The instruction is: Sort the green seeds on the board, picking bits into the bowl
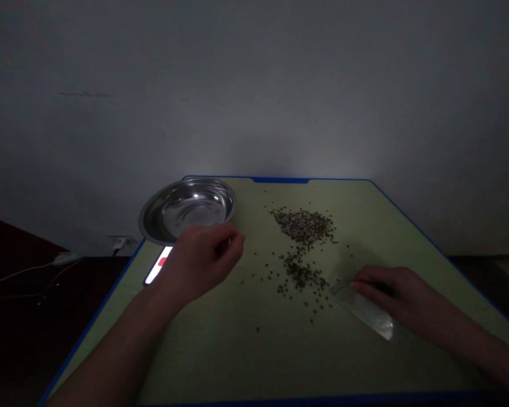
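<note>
My left hand (206, 254) is held in front of the steel basin (152, 217), thumb and fingers curled together. Whatever may be in its fingers is hidden or too small to see. My right hand (392, 291) pinches the upper left end of a small clear plastic bag (371, 316) that slants down to the right near the table's surface. Between the hands lie small dark grains or beans: a larger spread pile (305, 226) toward the back and a looser cluster (302, 272) nearer me, with single ones scattered about.
The pale green table (246, 362) has a blue edge and stands near a grey wall (254, 85). A phone with a lit screen (159, 265) lies partly behind my left forearm, by the basin. White cables (63, 260) and a wall socket (119, 244) are at left.
</note>
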`<state>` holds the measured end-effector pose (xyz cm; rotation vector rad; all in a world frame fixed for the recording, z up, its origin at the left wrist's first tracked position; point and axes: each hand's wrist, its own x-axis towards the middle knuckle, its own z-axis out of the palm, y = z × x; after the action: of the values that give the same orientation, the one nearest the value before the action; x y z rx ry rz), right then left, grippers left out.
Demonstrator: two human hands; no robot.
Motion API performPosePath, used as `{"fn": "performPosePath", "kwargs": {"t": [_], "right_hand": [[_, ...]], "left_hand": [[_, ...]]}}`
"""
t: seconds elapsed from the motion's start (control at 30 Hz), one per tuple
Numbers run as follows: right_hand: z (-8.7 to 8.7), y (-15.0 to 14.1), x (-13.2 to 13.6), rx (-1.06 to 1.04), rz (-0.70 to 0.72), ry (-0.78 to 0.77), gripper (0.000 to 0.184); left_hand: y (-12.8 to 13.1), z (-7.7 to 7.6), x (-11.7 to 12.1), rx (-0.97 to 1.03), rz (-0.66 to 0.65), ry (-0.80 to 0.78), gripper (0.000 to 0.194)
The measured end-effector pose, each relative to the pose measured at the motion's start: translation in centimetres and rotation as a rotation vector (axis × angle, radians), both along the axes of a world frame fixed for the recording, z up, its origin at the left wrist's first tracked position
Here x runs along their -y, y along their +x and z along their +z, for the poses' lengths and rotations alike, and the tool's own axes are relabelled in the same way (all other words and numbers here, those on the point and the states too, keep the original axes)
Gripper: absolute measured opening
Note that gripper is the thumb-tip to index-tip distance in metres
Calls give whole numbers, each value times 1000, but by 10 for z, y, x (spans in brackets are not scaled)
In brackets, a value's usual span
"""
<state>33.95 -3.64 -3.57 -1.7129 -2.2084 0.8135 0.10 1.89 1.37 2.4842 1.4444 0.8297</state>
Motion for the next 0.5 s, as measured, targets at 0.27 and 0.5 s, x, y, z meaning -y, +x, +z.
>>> {"fn": "performPosePath", "kwargs": {"t": [0.27, 0.5], "right_hand": [[1, -26, -1, -14, -6, 6, 35], [-3, -37, 5, 6, -21, -2, 37]], "left_hand": [[0, 1, 1, 5, 5, -10, 31], [1, 1, 1, -3, -4, -5, 31]]}}
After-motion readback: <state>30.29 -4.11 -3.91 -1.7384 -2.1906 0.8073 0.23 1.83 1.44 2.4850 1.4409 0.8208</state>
